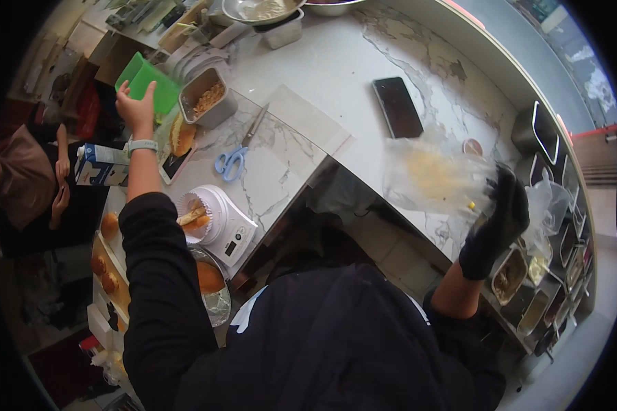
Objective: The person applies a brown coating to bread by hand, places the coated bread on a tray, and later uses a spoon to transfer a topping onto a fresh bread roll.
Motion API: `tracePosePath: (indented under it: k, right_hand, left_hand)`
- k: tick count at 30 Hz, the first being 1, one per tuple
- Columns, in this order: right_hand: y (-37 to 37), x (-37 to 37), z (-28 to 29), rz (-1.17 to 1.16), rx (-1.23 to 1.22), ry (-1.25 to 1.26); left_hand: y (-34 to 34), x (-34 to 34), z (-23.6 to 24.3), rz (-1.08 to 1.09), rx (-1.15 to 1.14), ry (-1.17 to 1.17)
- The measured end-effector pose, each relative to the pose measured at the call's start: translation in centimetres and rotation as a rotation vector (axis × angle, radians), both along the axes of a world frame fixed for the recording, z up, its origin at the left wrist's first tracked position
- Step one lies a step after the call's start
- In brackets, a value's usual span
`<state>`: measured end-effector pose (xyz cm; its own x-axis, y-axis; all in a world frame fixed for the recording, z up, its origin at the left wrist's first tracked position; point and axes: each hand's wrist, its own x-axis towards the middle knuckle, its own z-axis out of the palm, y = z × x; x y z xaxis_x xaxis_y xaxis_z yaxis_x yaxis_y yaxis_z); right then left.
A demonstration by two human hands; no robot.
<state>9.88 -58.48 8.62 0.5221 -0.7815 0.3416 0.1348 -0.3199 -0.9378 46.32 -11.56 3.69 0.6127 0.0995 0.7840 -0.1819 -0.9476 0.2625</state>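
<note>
My left hand (136,108), bare with a light band at the wrist, reaches to the upper left with its fingers apart. Right behind it is a green plastic container (144,77); whether they touch I cannot tell. In a black glove, my right hand (504,211) grips the end of a clear plastic bag (428,177) with something pale yellow inside, blurred by motion. The bag hangs over the marble counter, below a black phone (399,106). Beside the green container stands a metal tub (209,103) of brown crumbly food, with a filled bread roll (182,135) near it.
Blue-handled scissors (232,164) lie on the counter near a white kitchen scale (230,229) bearing a paper cup with food. A carton (103,164) stands at the left. Metal food tubs (511,274) line the right side. Another person's hands (62,181) show at far left.
</note>
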Motion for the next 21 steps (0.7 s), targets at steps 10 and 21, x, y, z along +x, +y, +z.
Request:
tracePosePath:
  k: [10,21]
  right_hand:
    - [6.4,-1.6,3.9,0.574,0.272,-0.241]
    - [13.9,-9.3,3.2,0.713,0.019,-0.162]
  left_hand:
    - [-14.1,-28.5,2.5,-1.149,-0.792,1.402]
    - [-11.5,-45.6,-4.5,-1.268,-2.284,1.089]
